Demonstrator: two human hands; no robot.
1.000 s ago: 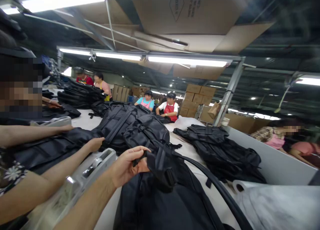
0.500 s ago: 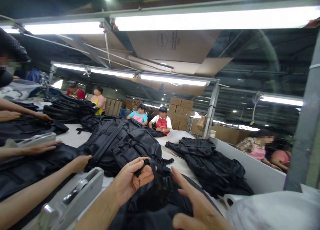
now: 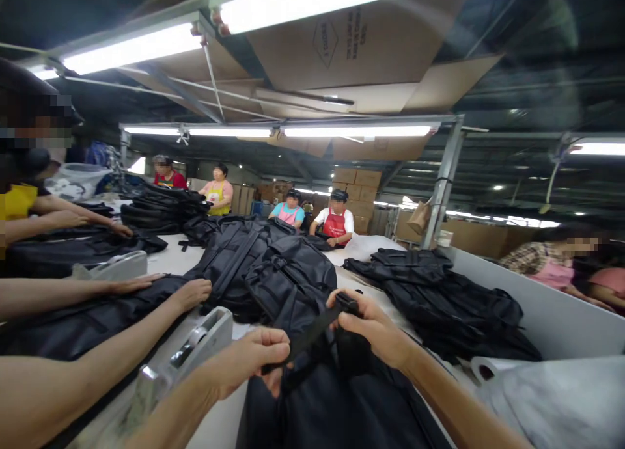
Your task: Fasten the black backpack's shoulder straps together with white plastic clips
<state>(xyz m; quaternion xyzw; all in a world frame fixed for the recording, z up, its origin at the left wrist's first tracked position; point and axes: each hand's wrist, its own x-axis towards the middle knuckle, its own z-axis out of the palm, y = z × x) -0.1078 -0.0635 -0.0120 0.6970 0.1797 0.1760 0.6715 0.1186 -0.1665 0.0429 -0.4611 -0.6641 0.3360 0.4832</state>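
Observation:
A black webbing strap (image 3: 315,332) stretches between my two hands, above a black backpack (image 3: 351,407) on the table in front of me. My left hand (image 3: 261,358) is closed on the strap's lower end, thumb on top. At the strap's upper end my right hand (image 3: 366,322) pinches it by a dark piece that looks like a buckle; its exact shape is hard to make out. Just beyond my hands, another black backpack (image 3: 288,273) lies on the heap.
A co-worker's hands (image 3: 190,296) rest on black bags at the left, beside a grey metal fixture (image 3: 205,338). More black bags (image 3: 439,299) lie to the right, near a white roll (image 3: 488,369) and a low partition (image 3: 512,306). Several people work farther back.
My right hand, open before, has closed on the strap's upper end. My left hand has shifted its grip, and the strap is now drawn out between both hands. The view has turned slightly left.

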